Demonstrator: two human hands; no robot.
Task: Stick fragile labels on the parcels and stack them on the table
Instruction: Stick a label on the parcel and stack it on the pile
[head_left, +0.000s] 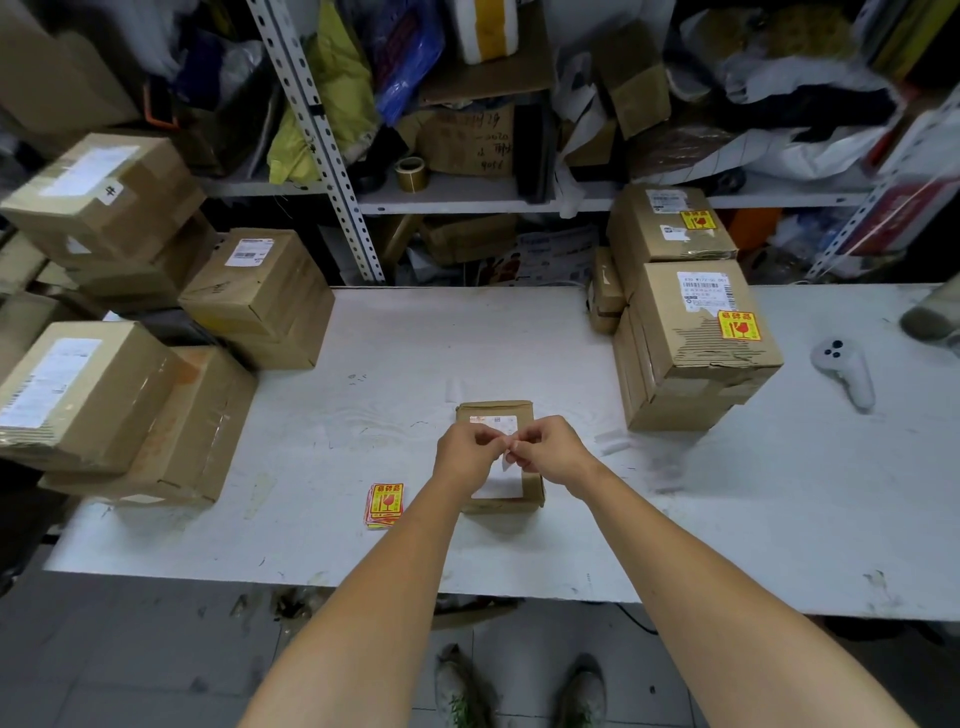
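Both my hands pinch one small label above the parcel in the middle of the frame.

My left hand (462, 457) and right hand (553, 449) meet fingertip to fingertip, fingers curled, each nipping an edge of a pale label (507, 459) whose printed face I cannot see. They are held just over the small parcel (531, 492), which lies flat on the white table (727, 519) with its shipping slip up. The pile of fragile labels (384, 505), red and yellow, lies on the table just left of that parcel. At the right of the frame stand stacked parcels (696, 338) with fragile stickers on top; plain brown parcels (104, 395) are heaped at the left. A white controller (844, 371) lies at the far right.
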